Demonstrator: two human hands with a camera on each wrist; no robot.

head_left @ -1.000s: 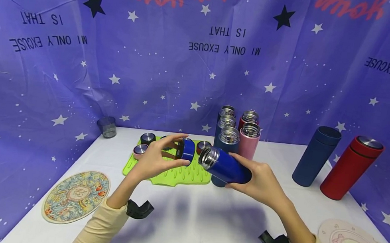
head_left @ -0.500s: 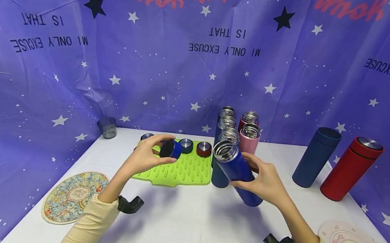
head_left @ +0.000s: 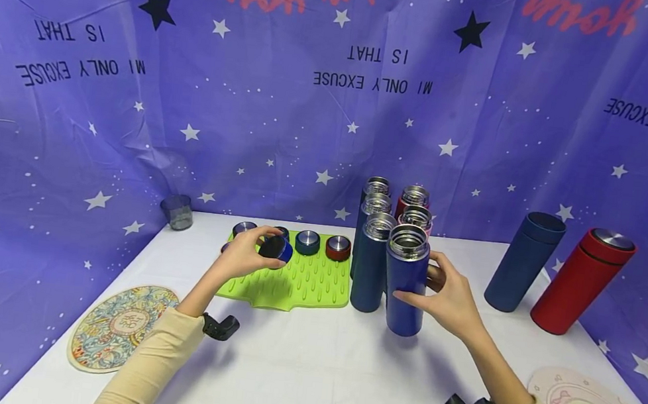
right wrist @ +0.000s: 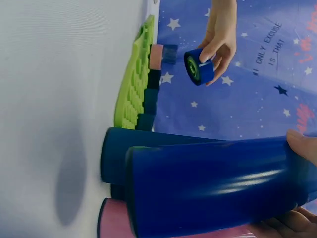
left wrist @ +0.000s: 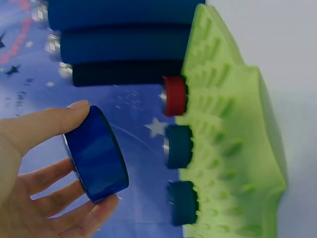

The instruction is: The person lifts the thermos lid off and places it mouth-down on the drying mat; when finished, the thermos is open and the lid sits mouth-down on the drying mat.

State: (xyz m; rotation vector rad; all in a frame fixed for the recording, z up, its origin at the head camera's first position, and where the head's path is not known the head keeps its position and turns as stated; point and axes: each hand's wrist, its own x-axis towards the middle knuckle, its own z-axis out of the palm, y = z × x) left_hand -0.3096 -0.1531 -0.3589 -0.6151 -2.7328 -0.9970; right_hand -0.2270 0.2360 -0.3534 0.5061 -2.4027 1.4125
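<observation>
My left hand [head_left: 242,256] pinches a blue bottle lid [left wrist: 96,153] between thumb and fingers, above the green studded mat [head_left: 298,292]. The lid is tilted, its dark underside facing right in the head view. On the right, my right hand [head_left: 453,303] grips an open blue vacuum flask [head_left: 407,281] around its side. It stands nearly upright with its steel mouth up. In the right wrist view the flask's shadow [right wrist: 72,183] falls on the cloth apart from its base. Just left of it is an open teal flask [head_left: 370,267].
Red [head_left: 338,249] and teal [head_left: 307,243] lids sit among several on the mat's far side. More open flasks, one pink [right wrist: 116,218], stand behind the held one. Capped navy [head_left: 523,265] and red flasks [head_left: 581,284] stand right. A glass [head_left: 177,213] and patterned round mat [head_left: 120,325] lie left.
The blue flask has moved right and swung from lying tilted to nearly upright. The lid in my left hand has moved left and down, away from the flask's mouth.
</observation>
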